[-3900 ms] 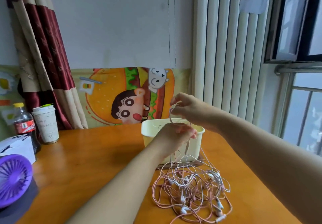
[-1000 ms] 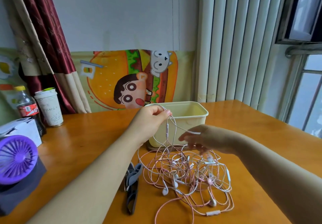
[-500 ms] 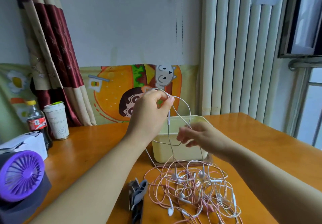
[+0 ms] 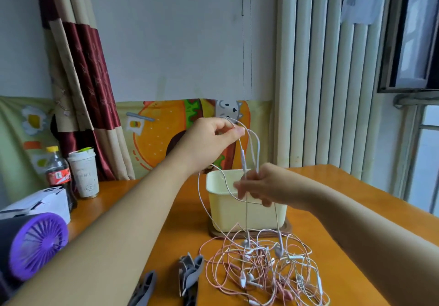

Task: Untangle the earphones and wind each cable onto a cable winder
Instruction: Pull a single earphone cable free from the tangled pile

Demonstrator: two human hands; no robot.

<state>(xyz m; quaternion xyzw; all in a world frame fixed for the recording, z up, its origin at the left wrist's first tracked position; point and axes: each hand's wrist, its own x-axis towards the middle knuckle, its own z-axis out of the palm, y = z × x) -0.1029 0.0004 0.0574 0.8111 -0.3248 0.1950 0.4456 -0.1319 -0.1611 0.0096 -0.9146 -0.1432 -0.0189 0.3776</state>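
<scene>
Left hand: my left hand (image 4: 211,142) is up high, over the table. My thumb and fingers pinch the top of a white cable (image 4: 242,160).
Right hand: my right hand (image 4: 263,186) is lower down, in front of the cream box (image 4: 228,213). It looks blurry. My fingers are curled round the strands of the white cable that hang from my left hand.
White cable: it makes a loop between my two hands. Below my right hand, the strands drop down into the pile.
Pile of earphones: the pile of earphones (image 4: 266,266) lies on the table (image 4: 344,213), near me and just in front of the cream box. Pink and white cables are all mixed up in it. Some little ear buds poke out.
Winders: the grey winders (image 4: 191,273) lie on the table just left of the pile. No cable is on them yet.
Left side: a purple fan (image 4: 38,241), a white carton (image 4: 40,204), a cola bottle (image 4: 58,173) and a paper cup (image 4: 84,175).
Back: a burger picture (image 4: 161,139) on the wall and a red curtain (image 4: 88,72).
</scene>
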